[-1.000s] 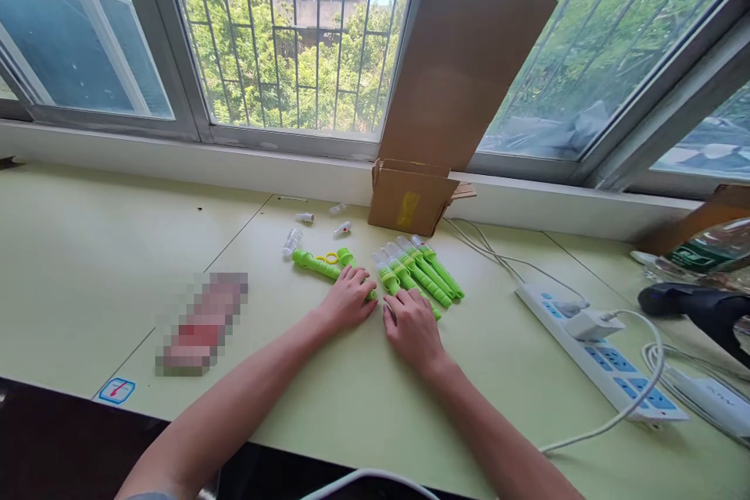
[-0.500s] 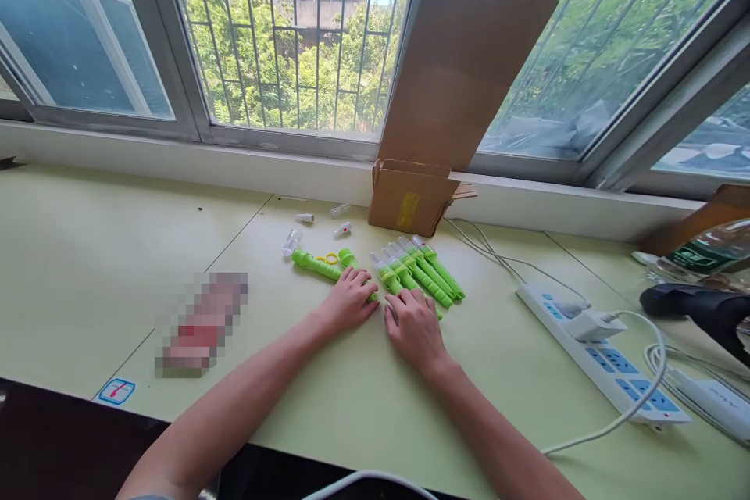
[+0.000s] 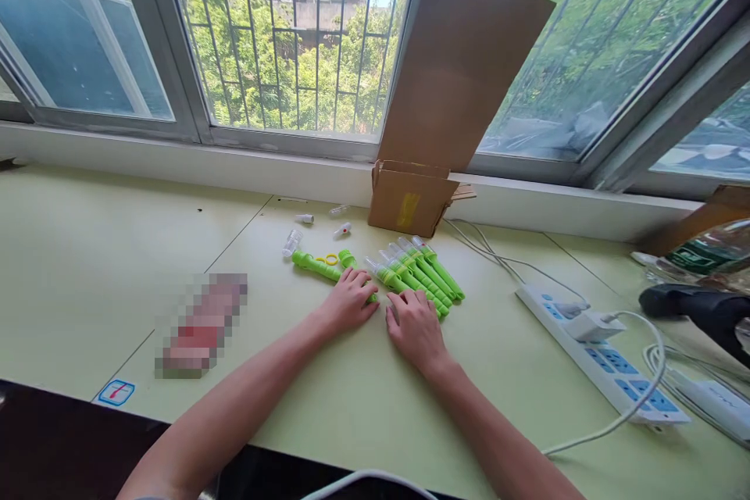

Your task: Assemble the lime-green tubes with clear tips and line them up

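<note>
Bright window (image 3: 293, 39) with dark metal bars behind; pale green tabletop (image 3: 328, 422) in front of it. Brown cardboard box (image 3: 404, 207) stands at the sill, below a tall brown cardboard panel (image 3: 469, 62).

Left hand (image 3: 350, 299): palm down, fingers bent over a bright green plastic tube with a threaded end (image 3: 347, 258). Whether it grips or merely rests there cannot be told. Second green ribbed tube (image 3: 316, 264) lies just beside it, its near end reaching the fingers.

Right hand (image 3: 416, 328): palm down, fingers curved at the near ends of a slanted row of five green plastic tubes with clear tips (image 3: 430, 275). Grip cannot be told; the hand's back hides the contact.

Beyond the left hand: yellow plastic rings (image 3: 331, 258), a clear plastic cap (image 3: 291, 243), a small white cylinder (image 3: 305, 218) and a white piece with a red dot (image 3: 342, 230), all lying loose.

Right side: white power strip with blue sockets (image 3: 598, 359), well apart from the row.
</note>
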`<act>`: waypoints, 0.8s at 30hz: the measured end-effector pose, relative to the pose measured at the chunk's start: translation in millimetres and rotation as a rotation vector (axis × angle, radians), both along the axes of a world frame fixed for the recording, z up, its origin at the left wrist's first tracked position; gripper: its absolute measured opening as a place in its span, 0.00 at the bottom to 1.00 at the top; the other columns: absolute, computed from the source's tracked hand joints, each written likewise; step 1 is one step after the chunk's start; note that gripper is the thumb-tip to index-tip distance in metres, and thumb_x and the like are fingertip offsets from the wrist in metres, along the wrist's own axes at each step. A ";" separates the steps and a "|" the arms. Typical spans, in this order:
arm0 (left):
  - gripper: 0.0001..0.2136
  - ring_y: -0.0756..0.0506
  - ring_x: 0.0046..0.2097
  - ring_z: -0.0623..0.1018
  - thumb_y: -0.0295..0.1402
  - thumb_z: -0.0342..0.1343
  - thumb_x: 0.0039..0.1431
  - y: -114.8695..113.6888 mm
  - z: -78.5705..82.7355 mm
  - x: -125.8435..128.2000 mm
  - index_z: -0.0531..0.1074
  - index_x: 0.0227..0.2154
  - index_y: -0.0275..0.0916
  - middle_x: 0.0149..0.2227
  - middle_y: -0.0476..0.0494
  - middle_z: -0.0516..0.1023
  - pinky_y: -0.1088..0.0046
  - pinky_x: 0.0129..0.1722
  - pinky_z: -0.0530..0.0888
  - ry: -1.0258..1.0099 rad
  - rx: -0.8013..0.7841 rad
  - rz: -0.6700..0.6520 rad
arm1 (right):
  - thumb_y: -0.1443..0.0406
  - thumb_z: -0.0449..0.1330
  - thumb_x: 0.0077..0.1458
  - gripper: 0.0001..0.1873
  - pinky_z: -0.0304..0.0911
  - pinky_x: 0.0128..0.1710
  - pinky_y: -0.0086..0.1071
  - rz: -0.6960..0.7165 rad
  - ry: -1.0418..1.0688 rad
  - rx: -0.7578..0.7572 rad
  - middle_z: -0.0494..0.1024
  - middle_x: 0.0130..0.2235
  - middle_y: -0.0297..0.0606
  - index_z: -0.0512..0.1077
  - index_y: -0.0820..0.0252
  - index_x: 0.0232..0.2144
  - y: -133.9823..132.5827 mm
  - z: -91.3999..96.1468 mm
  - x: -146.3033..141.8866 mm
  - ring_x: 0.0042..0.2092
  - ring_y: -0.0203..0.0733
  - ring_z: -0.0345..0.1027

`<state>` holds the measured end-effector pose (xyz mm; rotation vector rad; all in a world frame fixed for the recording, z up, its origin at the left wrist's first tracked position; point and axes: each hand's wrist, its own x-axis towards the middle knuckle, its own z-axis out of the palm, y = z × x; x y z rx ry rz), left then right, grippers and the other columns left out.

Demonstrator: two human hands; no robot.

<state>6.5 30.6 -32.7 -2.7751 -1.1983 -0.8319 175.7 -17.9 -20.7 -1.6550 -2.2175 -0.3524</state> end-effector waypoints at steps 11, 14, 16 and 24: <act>0.10 0.41 0.54 0.65 0.35 0.51 0.56 -1.7 1.6 1.5 0.70 0.40 0.40 0.47 0.41 0.69 0.58 0.59 0.58 0.022 -0.008 0.013 | 0.64 0.51 0.58 0.17 0.61 0.46 0.41 0.243 0.154 -0.053 0.72 0.44 0.45 0.69 0.59 0.48 5.4 -4.5 0.3 0.47 0.49 0.63; 0.10 0.41 0.54 0.65 0.33 0.52 0.55 -1.5 1.9 1.4 0.69 0.40 0.39 0.47 0.40 0.69 0.59 0.59 0.58 0.028 -0.008 0.015 | 0.63 0.50 0.58 0.18 0.61 0.50 0.42 0.315 0.186 -0.067 0.71 0.49 0.46 0.67 0.61 0.50 6.9 -6.8 0.3 0.51 0.50 0.62; 0.10 0.40 0.54 0.65 0.33 0.52 0.54 -1.4 2.3 1.2 0.69 0.40 0.38 0.47 0.40 0.69 0.59 0.59 0.57 0.031 -0.014 0.015 | 0.63 0.49 0.59 0.19 0.59 0.53 0.43 0.330 0.201 -0.079 0.69 0.51 0.47 0.65 0.62 0.52 8.4 -8.8 0.7 0.53 0.49 0.60; 0.11 0.40 0.54 0.64 0.33 0.53 0.53 -1.2 3.6 1.0 0.68 0.40 0.38 0.47 0.40 0.69 0.58 0.60 0.55 0.031 -0.043 0.016 | 0.58 0.46 0.61 0.24 0.55 0.57 0.46 0.303 0.209 -0.141 0.64 0.57 0.50 0.63 0.65 0.55 15.1 -22.1 3.6 0.59 0.51 0.55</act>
